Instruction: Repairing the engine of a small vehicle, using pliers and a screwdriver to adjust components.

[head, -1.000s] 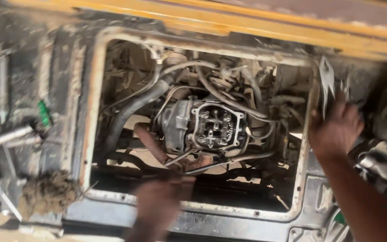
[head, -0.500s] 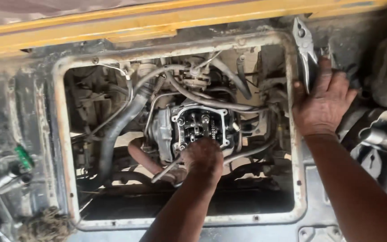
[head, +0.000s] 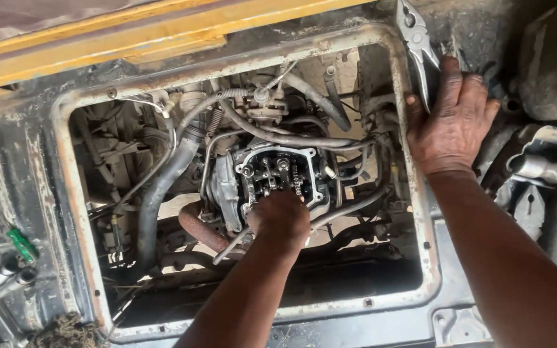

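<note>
Counted items at the open engine bay

Two bare hands are seen, one exposed grey metal cylinder head [head: 272, 180], one pair of steel pliers [head: 418, 45], one green-handled screwdriver [head: 20, 243] and one rusty exhaust pipe [head: 198, 229].

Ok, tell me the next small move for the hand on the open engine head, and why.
Probably hold the left hand in place and work by feel: it covers the lower edge of the open cylinder head, hiding its fingertips. The right hand lies flat on the opening's frame, bracing beside the pliers.
</note>
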